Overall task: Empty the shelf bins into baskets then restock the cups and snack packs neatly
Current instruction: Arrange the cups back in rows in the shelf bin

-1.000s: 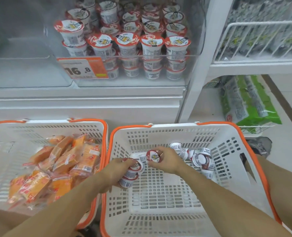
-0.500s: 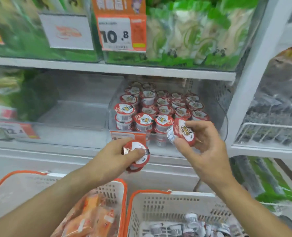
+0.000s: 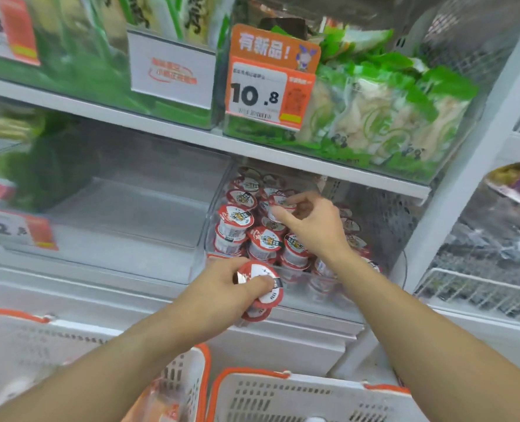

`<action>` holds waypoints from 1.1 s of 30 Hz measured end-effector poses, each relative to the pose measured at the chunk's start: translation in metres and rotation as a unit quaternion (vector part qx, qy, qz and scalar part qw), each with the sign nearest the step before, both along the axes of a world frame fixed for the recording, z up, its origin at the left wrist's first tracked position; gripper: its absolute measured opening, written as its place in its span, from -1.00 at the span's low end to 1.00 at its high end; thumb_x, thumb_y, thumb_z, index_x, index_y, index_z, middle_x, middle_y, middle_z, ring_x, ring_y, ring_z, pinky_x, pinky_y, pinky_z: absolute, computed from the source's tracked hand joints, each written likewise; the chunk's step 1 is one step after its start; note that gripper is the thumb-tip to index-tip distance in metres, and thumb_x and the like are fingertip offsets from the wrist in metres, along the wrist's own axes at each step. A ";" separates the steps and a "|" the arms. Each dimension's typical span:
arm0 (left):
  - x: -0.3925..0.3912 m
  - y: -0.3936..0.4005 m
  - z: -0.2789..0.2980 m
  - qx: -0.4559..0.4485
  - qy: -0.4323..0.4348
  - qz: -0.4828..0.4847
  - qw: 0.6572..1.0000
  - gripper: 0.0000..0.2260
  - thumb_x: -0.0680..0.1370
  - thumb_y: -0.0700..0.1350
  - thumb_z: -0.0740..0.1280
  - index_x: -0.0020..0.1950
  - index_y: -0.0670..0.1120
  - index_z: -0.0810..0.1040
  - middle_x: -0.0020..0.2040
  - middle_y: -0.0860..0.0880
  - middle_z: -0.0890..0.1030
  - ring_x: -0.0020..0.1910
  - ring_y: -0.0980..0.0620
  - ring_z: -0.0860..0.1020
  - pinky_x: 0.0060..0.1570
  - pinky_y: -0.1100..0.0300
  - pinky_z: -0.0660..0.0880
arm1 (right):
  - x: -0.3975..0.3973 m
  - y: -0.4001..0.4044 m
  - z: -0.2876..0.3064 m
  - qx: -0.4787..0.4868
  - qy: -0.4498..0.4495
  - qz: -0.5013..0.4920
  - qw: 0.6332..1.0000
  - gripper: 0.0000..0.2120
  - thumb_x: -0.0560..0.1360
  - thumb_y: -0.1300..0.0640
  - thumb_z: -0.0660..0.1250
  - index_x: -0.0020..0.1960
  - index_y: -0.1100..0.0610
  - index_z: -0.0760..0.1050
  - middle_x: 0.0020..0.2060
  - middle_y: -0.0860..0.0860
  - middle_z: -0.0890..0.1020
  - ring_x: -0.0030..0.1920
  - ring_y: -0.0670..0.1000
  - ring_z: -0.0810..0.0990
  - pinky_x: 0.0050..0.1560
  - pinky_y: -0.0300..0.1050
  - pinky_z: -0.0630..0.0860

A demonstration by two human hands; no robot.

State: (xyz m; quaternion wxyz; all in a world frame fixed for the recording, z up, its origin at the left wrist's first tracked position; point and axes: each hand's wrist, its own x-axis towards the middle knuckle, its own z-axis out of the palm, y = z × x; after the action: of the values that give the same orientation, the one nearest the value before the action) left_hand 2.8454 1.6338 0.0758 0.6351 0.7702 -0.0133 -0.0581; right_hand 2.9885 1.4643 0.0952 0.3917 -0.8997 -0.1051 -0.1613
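Several red-lidded white cups stand stacked in a clear shelf bin on the middle shelf. My right hand reaches into that bin and pinches one cup by its lid rim, over the back rows. My left hand holds two stacked cups just in front of the bin's lower edge. The clear bin to the left holds nothing. Orange snack packs show in the left basket at the bottom.
A second white basket with an orange rim sits bottom centre. Green snack bags fill the upper shelf bin behind a 10.8 price tag. A white upright post bounds the bin on the right, with wire racks beyond.
Both hands lifted cups out of the right basket up to the shelf. My right hand has moved its cup into the bin; my left hand waits lower with its cups.
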 end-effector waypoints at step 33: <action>0.021 0.003 -0.006 0.163 -0.151 0.098 0.970 -0.50 0.39 0.05 0.57 0.27 0.14 0.48 0.04 0.19 0.65 -0.03 0.32 0.61 0.00 0.43 0.50 | -0.031 0.000 -0.024 0.051 -0.070 0.119 0.989 -0.77 0.36 0.12 0.62 -0.02 0.13 0.71 0.01 -0.07 0.64 -0.09 -0.09 0.68 -0.06 -0.19 0.66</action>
State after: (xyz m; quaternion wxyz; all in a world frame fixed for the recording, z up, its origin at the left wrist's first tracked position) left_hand 2.8665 1.6365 0.0694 0.4939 0.8609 -0.0238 0.1199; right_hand 2.9573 1.4641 0.0716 0.4448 -0.8464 -0.2302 -0.1811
